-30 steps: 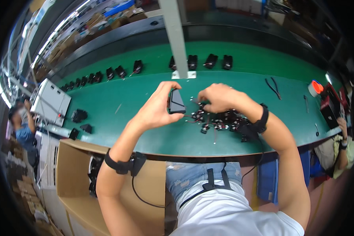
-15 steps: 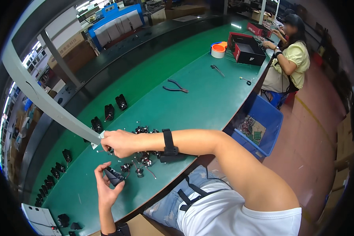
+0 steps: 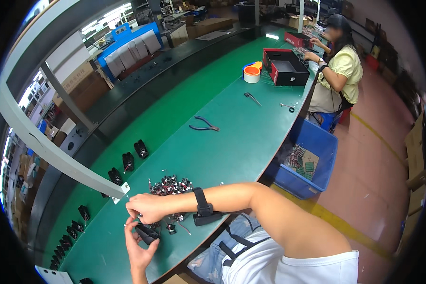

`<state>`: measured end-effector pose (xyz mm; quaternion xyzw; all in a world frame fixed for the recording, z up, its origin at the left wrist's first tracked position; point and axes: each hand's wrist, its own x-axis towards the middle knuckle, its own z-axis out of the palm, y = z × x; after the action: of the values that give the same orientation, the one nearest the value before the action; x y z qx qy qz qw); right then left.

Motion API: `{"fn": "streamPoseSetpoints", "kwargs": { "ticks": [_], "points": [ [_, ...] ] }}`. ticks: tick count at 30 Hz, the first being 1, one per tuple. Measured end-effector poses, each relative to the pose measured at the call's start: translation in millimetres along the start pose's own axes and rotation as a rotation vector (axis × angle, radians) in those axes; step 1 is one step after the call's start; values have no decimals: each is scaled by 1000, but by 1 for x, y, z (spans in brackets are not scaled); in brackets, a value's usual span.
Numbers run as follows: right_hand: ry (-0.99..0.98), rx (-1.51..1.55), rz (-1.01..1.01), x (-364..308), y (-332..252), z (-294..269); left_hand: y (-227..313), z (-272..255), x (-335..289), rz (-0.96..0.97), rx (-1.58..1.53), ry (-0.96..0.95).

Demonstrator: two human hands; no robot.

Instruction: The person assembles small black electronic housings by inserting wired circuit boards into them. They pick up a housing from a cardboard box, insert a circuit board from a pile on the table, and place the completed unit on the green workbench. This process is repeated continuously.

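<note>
My left hand holds a small black boxy part just above the green bench. My right hand is right above it, fingers pinched at the part's top edge; whether they grip a small piece is hidden. A black band sits on my right wrist. Behind my right hand lies a pile of small black and red components.
Finished black parts stand in a row along the bench's far side. Pliers, cutters, tape rolls and a red-black box lie farther right, where a seated person works. A blue bin stands beside the bench.
The view has swung to the right along the bench. My two hands have stayed together over the black part, near the component pile.
</note>
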<state>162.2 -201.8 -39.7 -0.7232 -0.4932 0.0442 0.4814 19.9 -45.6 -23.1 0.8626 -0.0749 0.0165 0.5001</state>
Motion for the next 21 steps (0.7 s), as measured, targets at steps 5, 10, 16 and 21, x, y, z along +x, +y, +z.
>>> {"fn": "streamPoseSetpoints", "kwargs": {
  "ticks": [5,10,16,21],
  "points": [
    [37,19,-56,3,3,9,-10,-5,-4,30,176,62],
    [-146,47,-5,10,12,-7,-19,-17,-3,142,456,101],
    [-95,517,249,28,-25,-32,-9,-24,-4,16,-2,139],
    [-84,648,188,26,-44,-33,7,-25,-5,34,-393,190]
  ]
}}
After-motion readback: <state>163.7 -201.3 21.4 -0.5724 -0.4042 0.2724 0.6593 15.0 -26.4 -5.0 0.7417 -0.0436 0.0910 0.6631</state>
